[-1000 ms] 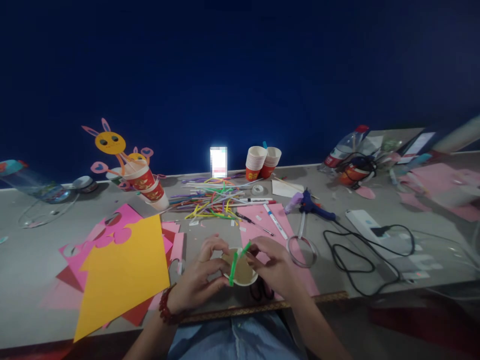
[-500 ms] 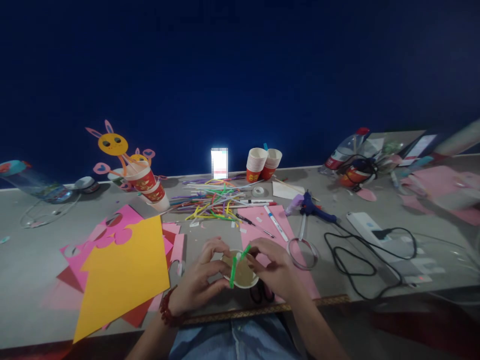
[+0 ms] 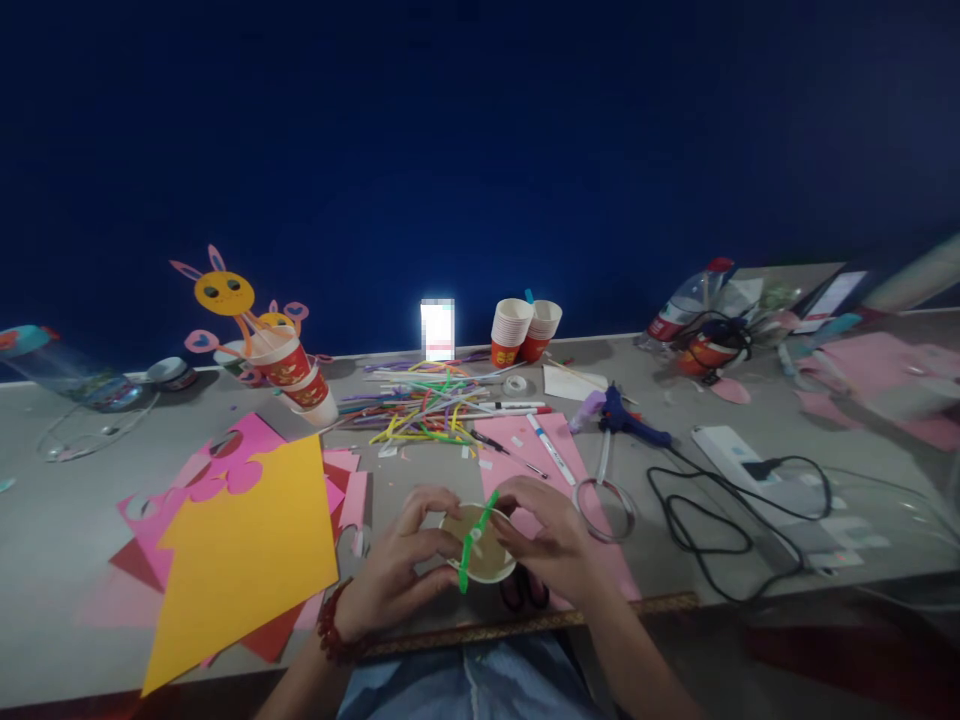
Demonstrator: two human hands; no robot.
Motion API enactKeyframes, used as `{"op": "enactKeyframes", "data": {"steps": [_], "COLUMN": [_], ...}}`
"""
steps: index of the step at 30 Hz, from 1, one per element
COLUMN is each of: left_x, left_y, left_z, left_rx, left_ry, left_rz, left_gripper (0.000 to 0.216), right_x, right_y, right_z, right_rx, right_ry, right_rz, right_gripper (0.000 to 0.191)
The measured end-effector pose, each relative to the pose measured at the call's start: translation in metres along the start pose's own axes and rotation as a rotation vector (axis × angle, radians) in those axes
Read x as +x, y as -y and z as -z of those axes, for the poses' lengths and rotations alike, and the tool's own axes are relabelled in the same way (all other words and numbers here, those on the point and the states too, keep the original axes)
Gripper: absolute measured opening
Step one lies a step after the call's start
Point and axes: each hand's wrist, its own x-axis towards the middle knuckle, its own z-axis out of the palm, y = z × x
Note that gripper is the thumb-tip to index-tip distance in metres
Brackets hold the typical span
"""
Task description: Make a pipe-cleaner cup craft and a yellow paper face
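In front of me a paper cup is held with its round mouth facing up. My left hand wraps its fingers and thumb around the cup's left side. On the right side, my right hand grips the rim. A bright green strip, which looks like a pipe cleaner, runs slantwise across the mouth, its ends near the fingers of both hands. At its middle sits a small whitish piece. Black-handled scissors lie partly hidden beneath the cup and right hand.
Yellow card tops pink and red sheets at left. Behind lie colourful pipe cleaners and stacked paper cups. Pink paper lies by my right hand, with a blue glue gun, cord and power strip further right. Decorated cups stand left.
The green strip, earlier bent down in a V into the cup, now lies nearly straight across the mouth. Both hands keep their place around the cup, which has tilted slightly.
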Motion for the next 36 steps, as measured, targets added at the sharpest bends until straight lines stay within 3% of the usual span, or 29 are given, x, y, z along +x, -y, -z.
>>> {"op": "enactKeyframes", "data": {"steps": [9, 23, 32, 36], "left_x": [-0.001, -0.007, -0.008, -0.006], "left_y": [-0.003, -0.004, -0.001, 0.0], "left_z": [0.0, -0.006, -0.008, -0.016], "left_rx": [0.017, 0.082, -0.009, -0.104], "left_ry": [-0.003, -0.055, -0.106, -0.199], "left_rz": [-0.008, -0.059, -0.032, 0.053], "left_gripper": [0.027, 0.016, 0.034, 0.055], "right_x": [0.002, 0.003, 0.002, 0.004], "right_y": [0.002, 0.008, 0.006, 0.004], "right_z": [0.001, 0.0, -0.003, -0.004], "right_rx": [-0.037, -0.04, -0.025, 0.047], "right_ry": [0.033, -0.025, 0.005, 0.027], "right_rz": [-0.01, 0.097, 0.038, 0.002], "right_gripper": [0.019, 0.008, 0.013, 0.009]}}
